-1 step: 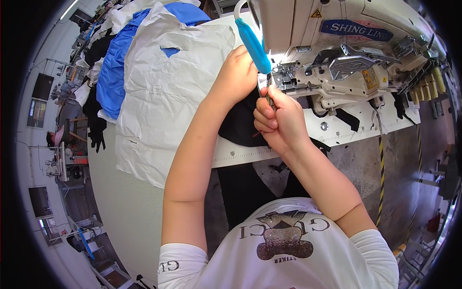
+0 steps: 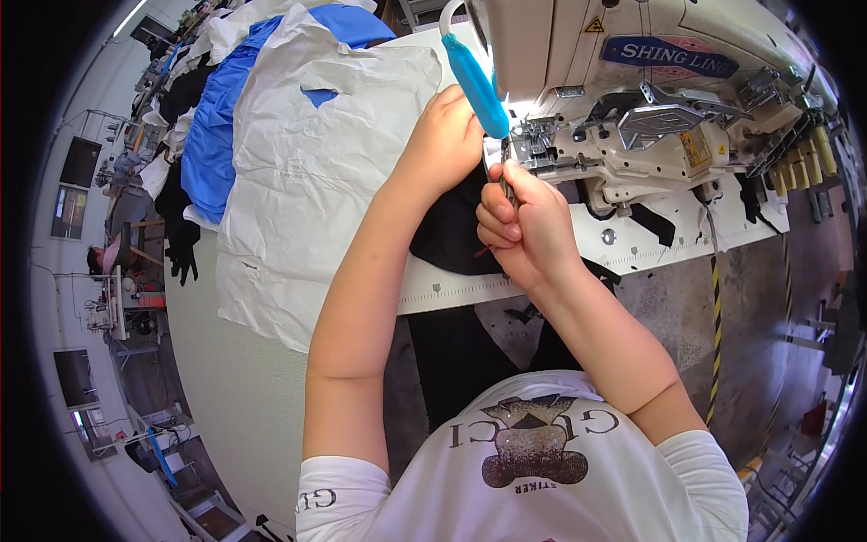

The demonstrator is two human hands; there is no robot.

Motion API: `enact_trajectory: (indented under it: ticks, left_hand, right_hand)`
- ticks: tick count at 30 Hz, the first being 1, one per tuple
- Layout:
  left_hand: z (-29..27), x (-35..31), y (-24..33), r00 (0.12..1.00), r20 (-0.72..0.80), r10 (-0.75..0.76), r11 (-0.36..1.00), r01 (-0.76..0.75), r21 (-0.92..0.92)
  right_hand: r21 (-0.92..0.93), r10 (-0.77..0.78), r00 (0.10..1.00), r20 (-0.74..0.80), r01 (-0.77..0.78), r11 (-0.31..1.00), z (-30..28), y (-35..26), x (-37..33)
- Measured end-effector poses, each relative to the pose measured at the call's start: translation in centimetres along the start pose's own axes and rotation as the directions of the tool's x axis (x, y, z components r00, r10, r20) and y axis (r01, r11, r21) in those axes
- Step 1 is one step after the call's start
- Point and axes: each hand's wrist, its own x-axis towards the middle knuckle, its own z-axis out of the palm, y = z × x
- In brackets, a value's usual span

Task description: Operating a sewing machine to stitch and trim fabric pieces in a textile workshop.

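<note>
My right hand (image 2: pixel 531 221) is closed around a slim metal tool (image 2: pixel 508 191), which looks like tweezers. Its tip points up toward the lit needle area (image 2: pixel 533 135) of a white sewing machine (image 2: pixel 578 45). Just left of the needle area, my left hand (image 2: pixel 444 144) rests over black fabric (image 2: pixel 456 226), back of the hand up. Its fingertips are hidden behind a blue-sleeved lamp (image 2: pixel 477 86), so what they hold, if anything, does not show. The black fabric lies beneath both hands and reaches the table's front edge.
White crumpled sheet material (image 2: pixel 298 199) covers the table to the left, with blue fabric (image 2: pixel 212 154) beside it. Dark scraps (image 2: pixel 652 224) lie near the machine's front. A measuring scale (image 2: pixel 452 294) runs along the white table edge. Yellow-black tape (image 2: pixel 716 334) marks the floor at right.
</note>
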Motion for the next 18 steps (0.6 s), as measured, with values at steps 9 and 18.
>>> enact_trajectory:
  ticks: [9,18]
  left_hand:
    - [-1.6,0.4,-0.3,0.998,-0.063,-0.023,0.993,0.030,0.111]
    - [-0.1,1.3,0.7,0.996,0.071,-0.048,0.992,0.056,-0.111]
  right_hand:
    - [-0.156,0.032,0.997,0.074,-0.020,0.988,-1.3,0.7,-1.9]
    - [-0.353,0.029,0.993,0.113,0.013,0.935,-6.8,1.9,-6.4]
